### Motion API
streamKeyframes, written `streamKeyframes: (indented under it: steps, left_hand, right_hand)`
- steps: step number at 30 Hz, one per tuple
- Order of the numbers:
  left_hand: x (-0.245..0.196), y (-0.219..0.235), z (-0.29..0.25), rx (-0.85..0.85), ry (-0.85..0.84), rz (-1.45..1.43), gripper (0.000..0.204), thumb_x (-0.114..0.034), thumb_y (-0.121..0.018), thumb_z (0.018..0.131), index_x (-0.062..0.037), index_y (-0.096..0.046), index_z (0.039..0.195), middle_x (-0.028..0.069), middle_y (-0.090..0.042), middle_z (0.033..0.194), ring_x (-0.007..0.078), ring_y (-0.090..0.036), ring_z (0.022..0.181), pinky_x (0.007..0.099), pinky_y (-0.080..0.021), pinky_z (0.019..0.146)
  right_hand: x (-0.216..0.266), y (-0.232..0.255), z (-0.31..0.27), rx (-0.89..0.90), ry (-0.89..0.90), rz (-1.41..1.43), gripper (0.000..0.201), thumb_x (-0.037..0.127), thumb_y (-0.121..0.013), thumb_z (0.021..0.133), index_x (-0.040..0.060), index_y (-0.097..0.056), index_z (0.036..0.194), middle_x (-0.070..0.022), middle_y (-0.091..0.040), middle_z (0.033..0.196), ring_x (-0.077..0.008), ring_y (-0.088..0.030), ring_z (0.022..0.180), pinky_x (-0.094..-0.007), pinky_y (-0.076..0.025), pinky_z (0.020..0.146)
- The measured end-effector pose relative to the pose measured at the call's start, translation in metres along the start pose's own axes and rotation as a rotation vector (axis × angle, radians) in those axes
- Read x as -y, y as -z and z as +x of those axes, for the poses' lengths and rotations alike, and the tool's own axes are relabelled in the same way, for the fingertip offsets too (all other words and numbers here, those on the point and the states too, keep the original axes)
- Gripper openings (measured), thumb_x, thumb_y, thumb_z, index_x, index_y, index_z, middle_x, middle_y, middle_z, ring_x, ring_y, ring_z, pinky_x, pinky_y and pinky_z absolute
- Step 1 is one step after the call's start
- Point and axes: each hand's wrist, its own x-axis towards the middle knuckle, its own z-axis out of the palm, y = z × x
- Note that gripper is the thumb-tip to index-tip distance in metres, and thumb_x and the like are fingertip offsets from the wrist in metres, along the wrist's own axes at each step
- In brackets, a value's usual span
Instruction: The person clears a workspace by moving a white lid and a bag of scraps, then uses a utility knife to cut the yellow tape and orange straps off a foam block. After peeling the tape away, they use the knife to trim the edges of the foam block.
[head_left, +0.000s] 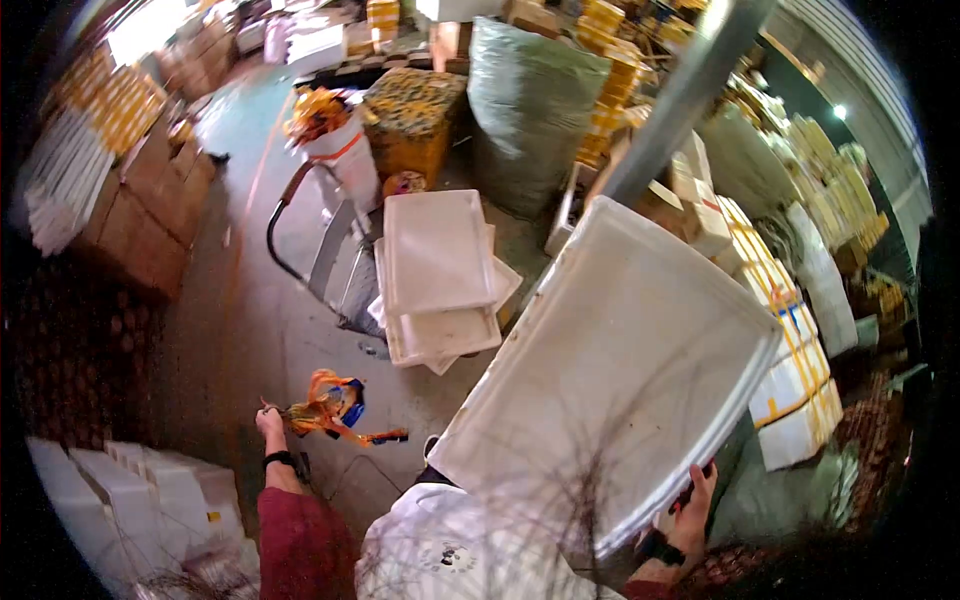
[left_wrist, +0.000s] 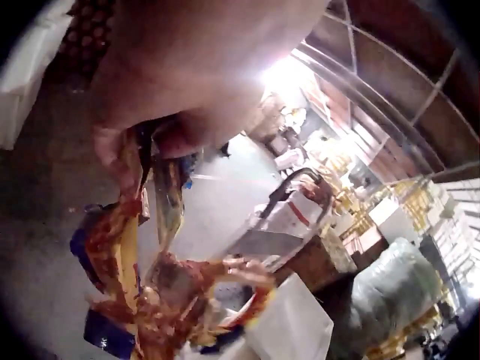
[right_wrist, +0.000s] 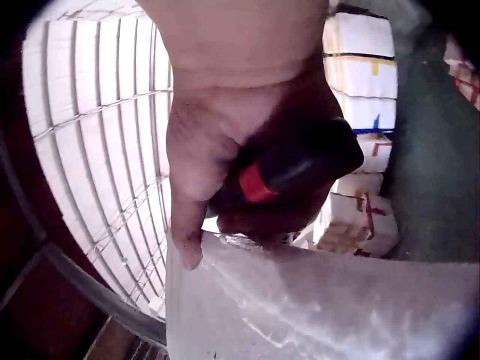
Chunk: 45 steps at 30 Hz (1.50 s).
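Observation:
The left hand (head_left: pixel 270 422) holds a bunch of crumpled orange, yellow and blue tape strips (head_left: pixel 325 405), which dangle from its fingers; in the left wrist view the strips (left_wrist: pixel 161 300) hang below the hand (left_wrist: pixel 202 82). The right hand (head_left: pixel 692 500) grips a black and red tool handle (right_wrist: pixel 281 171) and also touches the edge of a large white foam box (head_left: pixel 620 370). In the right wrist view the thumb of the hand (right_wrist: pixel 217 142) lies on the box's side (right_wrist: pixel 315 307). The box stands tilted against the person's front.
Stacked white foam lids or boxes (head_left: pixel 440 250) stand ahead, beside a hand truck (head_left: pixel 290 250). A metal pole (head_left: pixel 690 100) rises behind the large box. Strapped white boxes (head_left: pixel 795 370) are at the right, more white boxes (head_left: pixel 150 510) at the lower left, and a large grey-green sack (head_left: pixel 530 110) farther back.

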Motion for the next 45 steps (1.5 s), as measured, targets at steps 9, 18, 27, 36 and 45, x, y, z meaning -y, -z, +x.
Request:
streamKeyframes:
  steps: [9,18,27,36,45]
  left_hand:
    - [0.091,0.049,-0.104,0.195,-0.002,-0.192,0.017,-0.004,-0.047,0.082,0.0046,-0.061,0.087,0.0169,-0.061,0.073,0.028,-0.057,0.068,0.0413,-0.049,0.069]
    - [0.162,0.065,-0.09,0.087,0.116,-0.446,0.017,-0.008,-0.053,0.089,0.0044,-0.062,0.08,0.0073,-0.059,0.073,0.0195,-0.049,0.063,0.0369,-0.042,0.058]
    - [0.233,0.099,-0.092,-0.225,0.149,-0.255,0.01,-0.001,-0.051,0.08,-0.0007,-0.061,0.081,0.0038,-0.056,0.071,0.0147,-0.042,0.057,0.0307,-0.036,0.052]
    - [0.185,0.166,-0.117,-0.425,0.484,-0.389,0.038,-0.004,-0.053,0.083,0.001,-0.059,0.12,0.0102,-0.057,0.093,0.0211,-0.051,0.075,0.0351,-0.043,0.068]
    - [-0.12,0.144,-0.056,0.045,0.13,-0.625,0.019,0.003,-0.051,0.084,-0.0014,-0.055,0.101,0.0011,-0.054,0.088,0.0136,-0.049,0.077,0.0269,-0.04,0.07]
  right_hand:
    - [0.123,-0.226,-0.016,0.317,0.165,-0.114,0.059,0.015,-0.087,0.072,-0.0033,-0.061,0.122,-0.0071,-0.067,0.106,-0.0169,-0.063,0.094,-0.0287,-0.05,0.084]
    - [0.053,-0.521,0.063,0.396,0.385,-0.4,0.043,0.03,-0.082,0.075,-0.0055,-0.066,0.091,-0.0107,-0.069,0.079,-0.022,-0.065,0.072,-0.0365,-0.051,0.069]
    - [-0.017,-0.661,0.253,0.354,0.302,-0.569,0.056,0.042,-0.084,0.071,-0.0051,-0.065,0.095,-0.0192,-0.068,0.092,-0.0318,-0.066,0.082,-0.0418,-0.052,0.074]
    - [-0.069,-0.718,0.292,0.345,0.303,-0.416,0.024,0.016,-0.075,0.078,0.0025,-0.059,0.089,-0.0015,-0.06,0.071,-0.0144,-0.054,0.055,-0.0326,-0.045,0.049]
    - [0.002,-0.842,-0.082,1.775,-0.086,-0.251,0.03,0.019,-0.079,0.085,0.0037,-0.054,0.089,0.0048,-0.047,0.074,-0.005,-0.044,0.074,-0.0229,-0.042,0.066]
